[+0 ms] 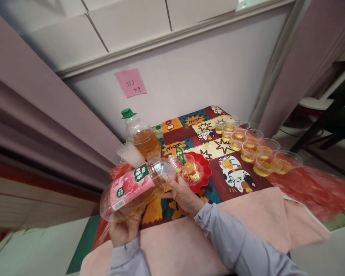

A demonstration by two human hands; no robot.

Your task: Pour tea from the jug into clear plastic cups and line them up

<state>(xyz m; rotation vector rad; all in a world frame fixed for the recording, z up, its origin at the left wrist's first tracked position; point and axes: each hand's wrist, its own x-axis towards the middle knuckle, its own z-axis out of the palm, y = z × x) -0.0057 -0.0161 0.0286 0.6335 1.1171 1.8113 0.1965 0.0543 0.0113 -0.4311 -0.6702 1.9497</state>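
Bottle point(133, 186) is held almost level, its long axis running from the base, low at the left, to the mouth, raised at the right. It is clasped at both ends: the left hand point(123, 230) is closed under the base and the right hand point(184, 196) is wrapped beneath the shoulder, each grip shut on the bottle. The mouth is kept just beside a small cup point(189, 165) on a red plate point(202, 174) on the worktop point(247, 214). The cup lies beyond the right hand, the nearer one.

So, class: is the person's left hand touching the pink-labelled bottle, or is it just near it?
Touching. The head view shows the left hand cupped under the base of the tilted pink-labelled bottle, with the plastic resting directly on it and no gap.
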